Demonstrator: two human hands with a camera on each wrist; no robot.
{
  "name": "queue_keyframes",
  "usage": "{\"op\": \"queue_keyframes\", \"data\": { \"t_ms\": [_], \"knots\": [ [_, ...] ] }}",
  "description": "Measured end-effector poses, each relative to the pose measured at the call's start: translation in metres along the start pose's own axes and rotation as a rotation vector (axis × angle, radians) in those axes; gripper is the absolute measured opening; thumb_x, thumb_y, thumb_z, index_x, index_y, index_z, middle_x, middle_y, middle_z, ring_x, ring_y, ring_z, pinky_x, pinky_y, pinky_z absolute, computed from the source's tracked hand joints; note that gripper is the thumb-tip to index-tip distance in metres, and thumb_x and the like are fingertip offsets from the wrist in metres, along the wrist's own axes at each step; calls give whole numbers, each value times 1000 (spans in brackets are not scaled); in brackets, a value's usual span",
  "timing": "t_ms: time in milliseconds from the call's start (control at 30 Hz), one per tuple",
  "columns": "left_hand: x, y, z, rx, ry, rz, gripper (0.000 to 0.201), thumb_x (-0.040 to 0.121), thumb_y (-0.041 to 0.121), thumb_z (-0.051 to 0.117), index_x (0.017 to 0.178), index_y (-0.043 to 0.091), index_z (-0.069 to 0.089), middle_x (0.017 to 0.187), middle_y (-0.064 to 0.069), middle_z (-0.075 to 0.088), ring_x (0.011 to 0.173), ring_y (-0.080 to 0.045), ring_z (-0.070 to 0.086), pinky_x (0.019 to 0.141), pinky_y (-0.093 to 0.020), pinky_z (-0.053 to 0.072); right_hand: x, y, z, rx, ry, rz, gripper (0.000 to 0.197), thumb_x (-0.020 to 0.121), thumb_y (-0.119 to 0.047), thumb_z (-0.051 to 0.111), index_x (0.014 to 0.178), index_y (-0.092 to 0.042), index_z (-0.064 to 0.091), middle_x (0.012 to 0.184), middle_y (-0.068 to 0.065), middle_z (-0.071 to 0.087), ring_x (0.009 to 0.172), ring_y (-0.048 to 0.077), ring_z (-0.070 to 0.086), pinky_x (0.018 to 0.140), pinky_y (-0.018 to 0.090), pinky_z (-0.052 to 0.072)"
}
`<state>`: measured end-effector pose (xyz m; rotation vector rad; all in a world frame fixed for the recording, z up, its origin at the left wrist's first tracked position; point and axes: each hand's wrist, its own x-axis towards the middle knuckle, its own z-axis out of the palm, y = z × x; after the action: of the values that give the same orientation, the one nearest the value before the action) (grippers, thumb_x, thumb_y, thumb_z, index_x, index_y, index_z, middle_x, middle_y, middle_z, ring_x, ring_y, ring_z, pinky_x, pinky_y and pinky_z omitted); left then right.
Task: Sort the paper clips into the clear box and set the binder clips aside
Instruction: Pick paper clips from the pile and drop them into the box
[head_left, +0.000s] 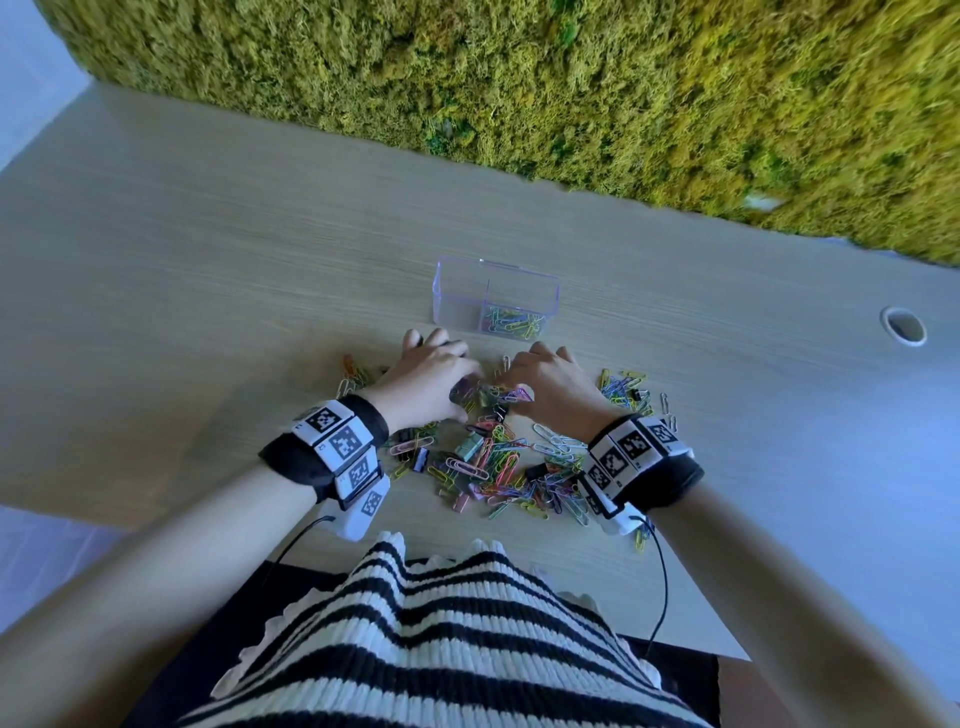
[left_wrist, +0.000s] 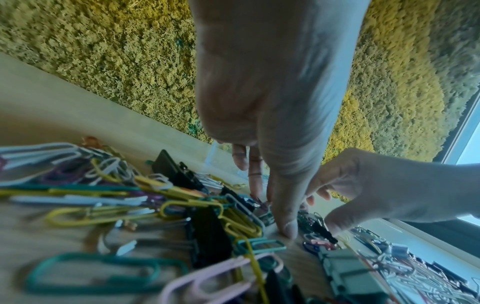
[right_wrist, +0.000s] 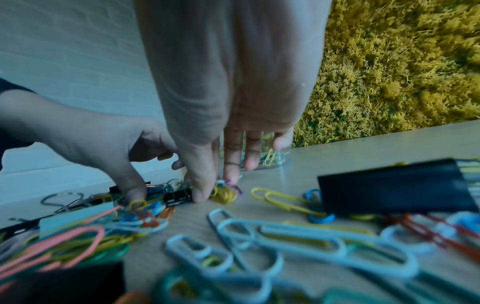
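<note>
A mixed pile of coloured paper clips (head_left: 498, 462) and binder clips (head_left: 470, 446) lies on the wooden table in front of me. Behind it stands the clear box (head_left: 462, 280), with paper clips (head_left: 511, 322) in its right compartment. My right hand (right_wrist: 215, 187) pinches a small clump of yellow and purple paper clips (right_wrist: 226, 194) between thumb and forefinger at the pile's far edge. A small black binder clip (right_wrist: 179, 198) lies just left of that thumb. My left hand (left_wrist: 270, 207) reaches into the pile beside it, thumb tip on the table, and nothing shows in its grip.
A moss wall (head_left: 571, 78) runs along the far table edge. A round cable hole (head_left: 904, 326) sits at the right. More loose clips (head_left: 628, 389) lie right of my right hand and others (head_left: 353, 374) left of my left. A large black binder clip (right_wrist: 394, 191) lies near the right wrist.
</note>
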<state>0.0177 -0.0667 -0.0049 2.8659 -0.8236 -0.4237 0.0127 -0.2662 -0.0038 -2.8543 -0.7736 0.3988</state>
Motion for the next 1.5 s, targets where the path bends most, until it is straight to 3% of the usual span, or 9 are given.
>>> {"op": "queue_keyframes", "data": {
  "t_ms": [200, 433, 600, 733, 867, 1033, 1200, 1333, 1500],
  "knots": [
    [0, -2, 3, 27, 52, -11, 66, 69, 56, 72, 127, 30, 53, 118, 8, 52, 110, -16, 35, 80, -35, 22, -4, -5, 6, -78, 97, 6, 12, 82, -23, 62, 86, -16, 71, 88, 2, 68, 102, 26, 50, 83, 39, 32],
    [-6, -12, 2, 48, 82, -142, 75, 73, 65, 63, 135, 27, 47, 125, 5, 48, 111, -19, 33, 81, -37, 24, -11, 1, 7, 253, 145, 176, 17, 84, -20, 65, 98, -13, 72, 91, 4, 70, 102, 24, 52, 92, 41, 36],
    [-7, -5, 7, 19, -27, 32, 66, 77, 64, 58, 135, 35, 48, 129, 8, 42, 112, -16, 30, 84, -35, 24, -18, 2, -12, 435, 264, 224, 11, 79, -9, 68, 89, -7, 73, 70, -21, 48, 92, 26, 57, 89, 46, 41],
    [-10, -5, 4, -75, -38, 93, 55, 77, 59, 61, 128, 38, 54, 124, 15, 47, 113, -13, 30, 80, -33, 20, -14, 3, -35, 475, 418, 205, 9, 76, -7, 71, 85, -5, 74, 78, 5, 68, 85, 24, 59, 81, 34, 43],
    [-17, -25, -8, -102, 65, -78, 58, 77, 53, 65, 131, 36, 51, 130, 13, 48, 117, -16, 32, 87, -35, 23, 4, 8, -55, 473, 532, 158, 7, 76, -8, 72, 82, -6, 74, 82, 7, 72, 83, 24, 58, 77, 35, 44],
    [-30, -55, -17, -169, 146, -240, 44, 76, 41, 71, 117, 32, 61, 122, 11, 58, 111, -16, 38, 83, -34, 22, 35, 16, -65, 329, 520, 162, 10, 81, -11, 66, 88, -9, 73, 85, 5, 72, 91, 24, 53, 84, 45, 42],
    [-39, -70, -11, -191, 105, -295, 22, 75, 38, 74, 95, 36, 64, 99, 18, 61, 98, -11, 39, 76, -34, 20, 45, 19, -60, 204, 450, 203, 23, 81, -21, 67, 101, -11, 69, 94, 3, 70, 103, 25, 49, 86, 40, 32],
    [-42, -65, -9, -180, 51, -259, 22, 75, 42, 73, 94, 39, 63, 92, 19, 59, 97, -11, 42, 72, -34, 19, 31, 5, -53, 222, 518, 117, 29, 78, -22, 70, 107, -18, 68, 88, -1, 66, 98, 24, 49, 80, 37, 31],
    [-42, -59, -5, -175, -20, -217, 42, 65, 53, 76, 103, 44, 60, 89, 22, 55, 95, -10, 39, 67, -31, 17, 1, -14, -24, 149, 228, 28, 22, 77, -30, 70, 99, -25, 69, 88, -8, 67, 99, 19, 46, 80, 32, 27]
  ]
}}
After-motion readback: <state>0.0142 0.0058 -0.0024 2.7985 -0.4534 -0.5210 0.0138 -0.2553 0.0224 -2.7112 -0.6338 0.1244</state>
